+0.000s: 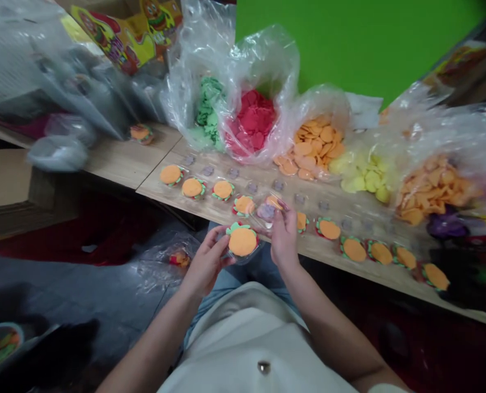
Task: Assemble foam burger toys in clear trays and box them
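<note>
My left hand (207, 261) grips a clear plastic shell holding a stacked felt burger (243, 240) with an orange top and green and red edges. My right hand (284, 236) pinches the other part of the clear shell (267, 210), raised above the burger, at the front edge of the wooden board (243, 180). Both hands hover over my lap. A row of similar felt burgers (192, 188) lies along the board to the left, and more felt burgers (354, 249) lie to the right.
Open plastic bags behind the row hold green pieces (208, 109), red pieces (254, 121), orange pieces (314, 144), yellow pieces (363, 173) and more orange pieces (433, 188). A printed box (122, 35) stands at the back left. A clear bag (169, 259) lies below the board.
</note>
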Motion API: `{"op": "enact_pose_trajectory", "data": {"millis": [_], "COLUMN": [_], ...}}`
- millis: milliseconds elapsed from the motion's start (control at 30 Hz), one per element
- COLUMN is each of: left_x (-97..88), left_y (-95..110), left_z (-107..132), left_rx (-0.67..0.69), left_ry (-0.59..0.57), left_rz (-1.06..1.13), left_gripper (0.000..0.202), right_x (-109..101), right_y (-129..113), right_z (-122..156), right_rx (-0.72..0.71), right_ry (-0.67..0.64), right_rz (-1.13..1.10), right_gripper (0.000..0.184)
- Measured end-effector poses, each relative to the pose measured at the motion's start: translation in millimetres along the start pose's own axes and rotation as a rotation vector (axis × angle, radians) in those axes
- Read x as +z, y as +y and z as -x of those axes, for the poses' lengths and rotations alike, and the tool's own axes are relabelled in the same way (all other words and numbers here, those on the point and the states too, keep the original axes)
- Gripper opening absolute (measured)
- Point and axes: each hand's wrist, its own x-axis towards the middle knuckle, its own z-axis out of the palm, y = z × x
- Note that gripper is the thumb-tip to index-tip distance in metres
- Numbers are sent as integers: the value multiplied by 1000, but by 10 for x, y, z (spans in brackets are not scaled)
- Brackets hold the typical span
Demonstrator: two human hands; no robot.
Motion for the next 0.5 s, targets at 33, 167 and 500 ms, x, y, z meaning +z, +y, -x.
{"op": "enact_pose_trajectory", "data": {"millis": [33,167,500], "left_x": [29,82,167], "left_y": [-17,-37,81], "left_z": [4,40,47], "left_rx": [8,-45,-188], "left_ry": [1,-75,-137], "left_rz": [-9,64,146], "left_gripper": [27,34,38], "right_x": [-34,-107,-476], "right_y": [24,63,-203], "right_z": [2,28,303], "right_rx": [-3,6,-681], "right_ry": [32,87,-407], "right_rz": [9,16,358], "right_gripper": [39,39,51]}}
